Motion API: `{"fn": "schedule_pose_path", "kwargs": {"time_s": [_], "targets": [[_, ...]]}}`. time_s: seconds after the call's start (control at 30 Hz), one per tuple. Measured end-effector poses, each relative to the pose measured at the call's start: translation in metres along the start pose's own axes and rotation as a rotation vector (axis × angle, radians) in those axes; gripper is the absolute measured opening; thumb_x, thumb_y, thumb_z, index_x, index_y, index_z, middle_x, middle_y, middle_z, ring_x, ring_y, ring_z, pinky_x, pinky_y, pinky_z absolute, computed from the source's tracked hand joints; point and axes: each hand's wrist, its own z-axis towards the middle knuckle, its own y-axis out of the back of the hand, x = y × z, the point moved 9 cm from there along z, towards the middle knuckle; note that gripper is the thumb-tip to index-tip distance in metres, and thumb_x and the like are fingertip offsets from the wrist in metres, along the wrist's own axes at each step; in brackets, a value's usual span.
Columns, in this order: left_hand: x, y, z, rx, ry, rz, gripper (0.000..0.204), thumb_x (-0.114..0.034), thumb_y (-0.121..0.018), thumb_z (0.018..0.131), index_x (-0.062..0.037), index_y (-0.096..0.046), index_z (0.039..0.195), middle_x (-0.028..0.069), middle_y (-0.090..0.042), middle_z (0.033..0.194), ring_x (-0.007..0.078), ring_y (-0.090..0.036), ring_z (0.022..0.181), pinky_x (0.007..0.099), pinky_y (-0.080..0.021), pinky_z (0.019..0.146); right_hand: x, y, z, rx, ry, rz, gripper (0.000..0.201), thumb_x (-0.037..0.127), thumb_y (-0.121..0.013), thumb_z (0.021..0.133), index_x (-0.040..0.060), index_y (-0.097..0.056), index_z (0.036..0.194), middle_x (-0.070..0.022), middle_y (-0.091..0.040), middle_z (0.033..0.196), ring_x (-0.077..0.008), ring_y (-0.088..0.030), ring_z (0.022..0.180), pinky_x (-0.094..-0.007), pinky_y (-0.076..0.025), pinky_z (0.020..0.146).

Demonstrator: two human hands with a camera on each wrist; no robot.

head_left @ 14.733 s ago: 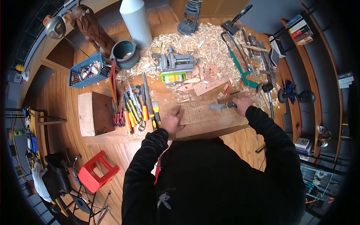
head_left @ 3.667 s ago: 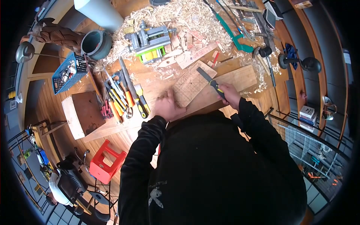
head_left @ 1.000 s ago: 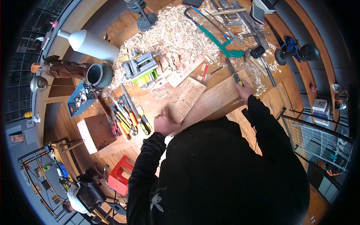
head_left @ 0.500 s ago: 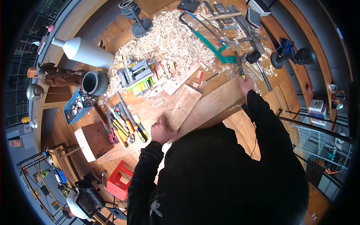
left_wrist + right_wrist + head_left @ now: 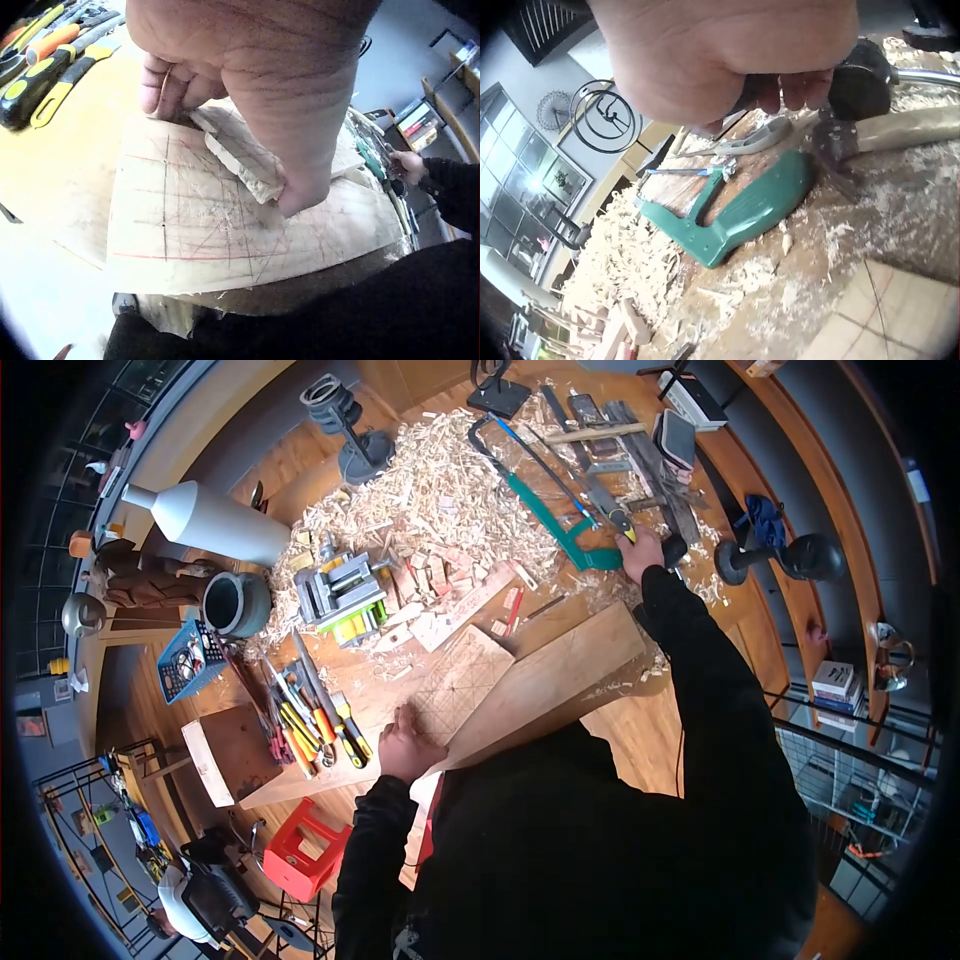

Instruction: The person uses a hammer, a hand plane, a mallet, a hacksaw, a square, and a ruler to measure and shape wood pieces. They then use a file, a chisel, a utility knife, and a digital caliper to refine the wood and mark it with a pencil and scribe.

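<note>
In the head view my left hand (image 5: 408,748) grips the near end of a small wooden board (image 5: 465,678) marked with pencil lines, which lies on a longer plank (image 5: 570,660). The left wrist view shows my thumb at the small board's (image 5: 244,166) chipped edge and my fingers along its far side. My right hand (image 5: 643,553) holds the black-and-yellow handle of a flat file (image 5: 603,498) at the back right, its blade pointing away. Beside that hand lies a green-handled hacksaw (image 5: 560,532); in the right wrist view the palm hides most of the file.
A vise (image 5: 345,595) stands in front of heaped wood shavings (image 5: 430,500). Chisels and files (image 5: 320,710) lie left of my left hand, near a wooden block (image 5: 235,755). A black-headed mallet (image 5: 674,550) and a hammer lie by my right hand. A red stool (image 5: 305,850) stands on the floor.
My right hand has carried the file from over the plank's right end away to the hand tools at the back right. My left hand keeps its grip on the small board.
</note>
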Motion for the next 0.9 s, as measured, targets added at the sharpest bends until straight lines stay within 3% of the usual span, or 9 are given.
{"fn": "schedule_pose_path", "kwargs": {"time_s": [0.23, 0.33, 0.4, 0.63, 0.8, 0.9], "targets": [[0.001, 0.0, -0.001, 0.014, 0.05, -0.04, 0.102, -0.037, -0.086, 0.05, 0.0038, -0.041, 0.132, 0.0239, -0.064, 0.104, 0.0409, -0.062, 0.095, 0.0433, -0.052, 0.084, 0.004, -0.023, 0.037, 0.105, 0.051, -0.072, 0.038, 0.035, -0.063, 0.086, 0.0021, -0.061, 0.105, -0.0237, -0.064, 0.105, -0.0421, -0.059, 0.103, -0.0501, -0.047, 0.087], [0.0, 0.002, -0.002, 0.078, 0.129, -0.089, 0.098, -0.034, -0.083, 0.05, 0.0062, -0.042, 0.13, 0.0227, -0.063, 0.113, 0.0389, -0.061, 0.101, 0.0422, -0.049, 0.091, -0.001, -0.037, 0.039, 0.165, -0.012, -0.003, 0.042, 0.035, -0.062, 0.087, 0.0033, -0.057, 0.114, -0.0254, -0.063, 0.106, -0.0439, -0.059, 0.102, -0.0487, -0.046, 0.087], [0.0, 0.003, -0.002, 0.067, 0.13, -0.105, 0.097, -0.034, -0.083, 0.05, 0.006, -0.042, 0.129, 0.0222, -0.063, 0.111, 0.0385, -0.061, 0.101, 0.0423, -0.049, 0.091, 0.005, -0.035, 0.037, 0.11, 0.038, 0.079, 0.035, 0.031, -0.064, 0.086, 0.0019, -0.06, 0.105, -0.0244, -0.064, 0.104, -0.0428, -0.059, 0.104, -0.0493, -0.046, 0.087], [0.007, -0.002, -0.004, 0.076, 0.167, -0.103, 0.1, -0.035, -0.083, 0.05, 0.0059, -0.041, 0.132, 0.0228, -0.062, 0.11, 0.0386, -0.06, 0.103, 0.0422, -0.048, 0.093, 0.015, -0.04, 0.037, 0.15, 0.138, 0.132, 0.037, 0.03, -0.065, 0.085, 0.0023, -0.06, 0.108, -0.0248, -0.063, 0.107, -0.0432, -0.058, 0.104, -0.0502, -0.045, 0.088], [0.009, -0.003, -0.004, 0.08, 0.174, -0.1, 0.104, -0.037, -0.083, 0.05, 0.007, -0.039, 0.133, 0.0241, -0.062, 0.11, 0.0389, -0.059, 0.104, 0.0418, -0.047, 0.094, 0.004, -0.043, 0.052, 0.018, 0.123, 0.004, 0.037, 0.034, -0.065, 0.084, 0.005, -0.061, 0.107, -0.0237, -0.064, 0.104, -0.0424, -0.059, 0.102, -0.0507, -0.046, 0.088], [0.009, -0.004, -0.004, 0.085, 0.186, -0.087, 0.105, -0.037, -0.083, 0.05, 0.0071, -0.039, 0.134, 0.0245, -0.062, 0.11, 0.039, -0.059, 0.104, 0.0417, -0.047, 0.094, 0.008, -0.048, 0.055, 0.058, 0.109, 0.076, 0.035, 0.034, -0.065, 0.085, 0.0064, -0.061, 0.107, -0.0226, -0.065, 0.102, -0.0423, -0.06, 0.101, -0.0499, -0.046, 0.088]]}}
